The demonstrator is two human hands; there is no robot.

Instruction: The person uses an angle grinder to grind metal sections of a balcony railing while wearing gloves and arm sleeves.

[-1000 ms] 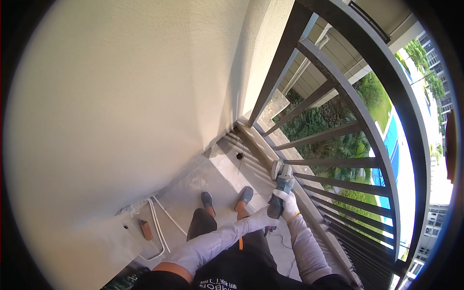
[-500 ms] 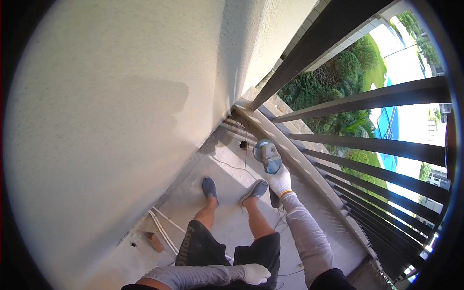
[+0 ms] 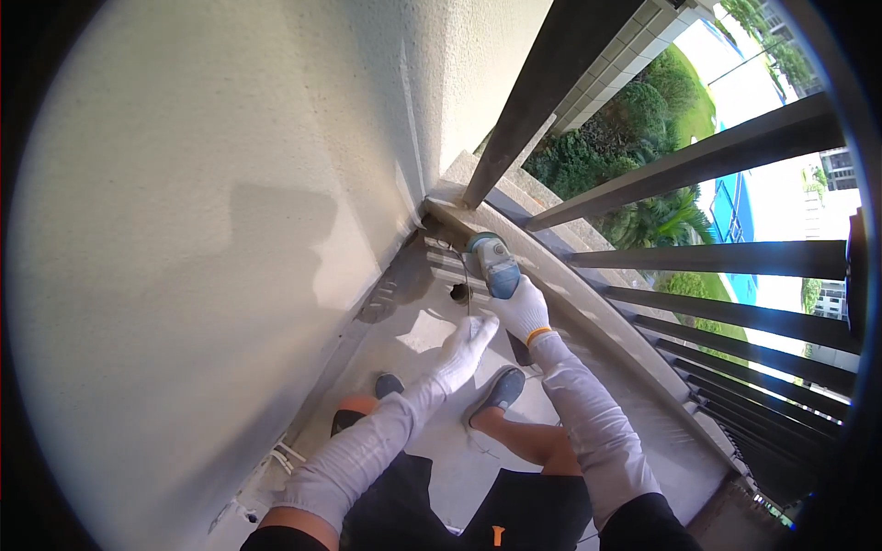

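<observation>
A grey angle grinder [image 3: 497,267] with a round disc at its far end is in my right hand [image 3: 524,310], gloved in white with a yellow cuff. The disc is close to the low ledge under the railing. My left hand [image 3: 468,351], in a white glove too, is just left of the grinder's rear, its fingers drawn together. A thin dark wire [image 3: 469,292] runs down to its fingertips; whether they pinch it cannot be made out. Beyond the left hand, a round dark hole [image 3: 459,293] opens in the concrete floor [image 3: 418,342].
A rough cream wall [image 3: 184,275] fills the left side and meets the ledge [image 3: 588,317] in a corner ahead. Dark railing bars [image 3: 707,260] line the right, with greenery far below. My shoes [image 3: 503,389] stand on the floor; white pipes [image 3: 287,455] come up at lower left.
My left hand has moved from in front of my shorts up and forward beside the grinder. The grinder has shifted slightly toward the corner, and my body has leaned in.
</observation>
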